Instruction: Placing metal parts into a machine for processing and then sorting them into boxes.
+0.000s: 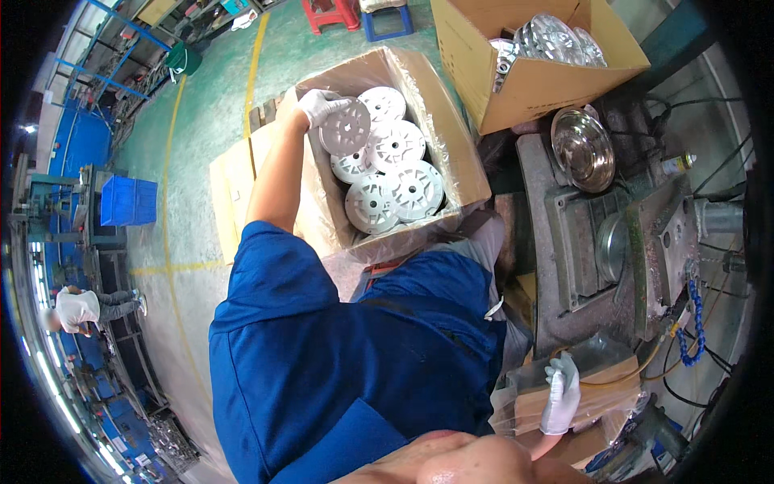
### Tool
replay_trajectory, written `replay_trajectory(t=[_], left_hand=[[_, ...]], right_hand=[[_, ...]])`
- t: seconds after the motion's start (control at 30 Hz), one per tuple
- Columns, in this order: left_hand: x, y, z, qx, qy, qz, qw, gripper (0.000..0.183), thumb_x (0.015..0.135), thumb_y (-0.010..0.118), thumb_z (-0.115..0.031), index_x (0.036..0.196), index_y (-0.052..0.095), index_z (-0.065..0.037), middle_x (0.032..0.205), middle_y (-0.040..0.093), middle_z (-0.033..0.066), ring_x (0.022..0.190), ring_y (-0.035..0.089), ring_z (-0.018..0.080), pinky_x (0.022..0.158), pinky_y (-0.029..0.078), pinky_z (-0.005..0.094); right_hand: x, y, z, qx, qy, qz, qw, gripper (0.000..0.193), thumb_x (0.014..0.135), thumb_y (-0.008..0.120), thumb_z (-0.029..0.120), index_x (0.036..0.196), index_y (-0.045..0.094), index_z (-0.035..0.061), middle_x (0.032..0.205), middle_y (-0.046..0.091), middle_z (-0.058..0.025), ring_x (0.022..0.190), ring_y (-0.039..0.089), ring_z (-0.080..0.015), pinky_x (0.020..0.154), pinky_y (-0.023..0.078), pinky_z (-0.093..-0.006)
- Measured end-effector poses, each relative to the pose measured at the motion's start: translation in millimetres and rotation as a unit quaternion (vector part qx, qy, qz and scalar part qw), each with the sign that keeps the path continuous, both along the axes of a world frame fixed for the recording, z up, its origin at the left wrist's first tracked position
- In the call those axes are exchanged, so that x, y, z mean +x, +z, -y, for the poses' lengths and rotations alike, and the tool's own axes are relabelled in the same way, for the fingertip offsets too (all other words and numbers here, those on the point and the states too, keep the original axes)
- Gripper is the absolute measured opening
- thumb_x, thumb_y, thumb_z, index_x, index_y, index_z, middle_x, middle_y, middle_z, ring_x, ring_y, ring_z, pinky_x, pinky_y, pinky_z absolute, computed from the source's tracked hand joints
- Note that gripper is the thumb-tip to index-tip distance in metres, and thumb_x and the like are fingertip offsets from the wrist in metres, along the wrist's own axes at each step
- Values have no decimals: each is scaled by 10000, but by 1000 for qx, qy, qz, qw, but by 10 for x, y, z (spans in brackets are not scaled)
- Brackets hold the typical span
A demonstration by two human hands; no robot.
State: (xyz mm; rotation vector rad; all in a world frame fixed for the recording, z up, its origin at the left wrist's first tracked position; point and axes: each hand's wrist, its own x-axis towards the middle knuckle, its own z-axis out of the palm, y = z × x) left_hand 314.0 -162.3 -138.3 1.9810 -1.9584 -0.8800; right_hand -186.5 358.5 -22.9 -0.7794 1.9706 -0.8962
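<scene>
The left hand, in a white glove, has its fingers closed on the rim of a grey disc, held over pale, patterned discs inside a plastic-lined carton. The disc looks stiff and metallic, probably moderately heavy and somewhat slick through a glove; its outer edge seems the surest hold, with a second hand opposite for balance. The right hand, also gloved, has loosely parted fingers with nothing visible in them, near a plastic-covered box.
</scene>
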Motion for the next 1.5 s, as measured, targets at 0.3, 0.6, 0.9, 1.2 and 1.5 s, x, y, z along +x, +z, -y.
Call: replay_trajectory(t=[0.3,0.6,0.9,1.2,1.5], left_hand=[[-1026,1015,-566,-40,-124,-261,957,439,921,739,-349,1184,699,0,1064,723,63,957,644,121,843,523,280],[-3039,1548,-2141,-395,-676,-123,610,244,789,773,-313,1016,747,-227,811,597,27,859,626,240,791,523,421],[-3554,1298,-2364,-178,-410,-318,836,1071,720,913,-331,1541,329,32,1292,575,237,1205,557,360,1054,449,409],[-4310,1420,-2179,-179,-524,-254,793,969,719,920,-326,1462,443,71,1325,635,202,1221,619,198,1062,475,324],[-5131,1724,-1583,-145,-428,-243,858,878,696,885,-483,1346,584,25,1231,697,189,1135,681,253,999,522,344]], right_hand=[[201,-296,489,-111,52,178,976,404,1041,544,192,1329,572,-89,1092,707,-176,932,705,-230,869,566,-342],[351,-488,1260,-289,-72,557,775,749,990,483,608,1391,506,-24,1079,694,-139,797,693,-232,619,575,-342],[120,-457,879,-395,-208,314,838,444,1002,576,91,1414,489,-52,1170,674,-81,954,657,-132,789,551,-262],[-130,-292,977,-433,-200,300,826,420,1006,554,89,1392,498,-64,1253,644,-98,1054,645,-154,870,541,-295],[-32,-473,417,-285,-184,258,905,452,1060,543,308,1371,516,-18,1046,688,-115,815,669,-168,687,548,-300]])
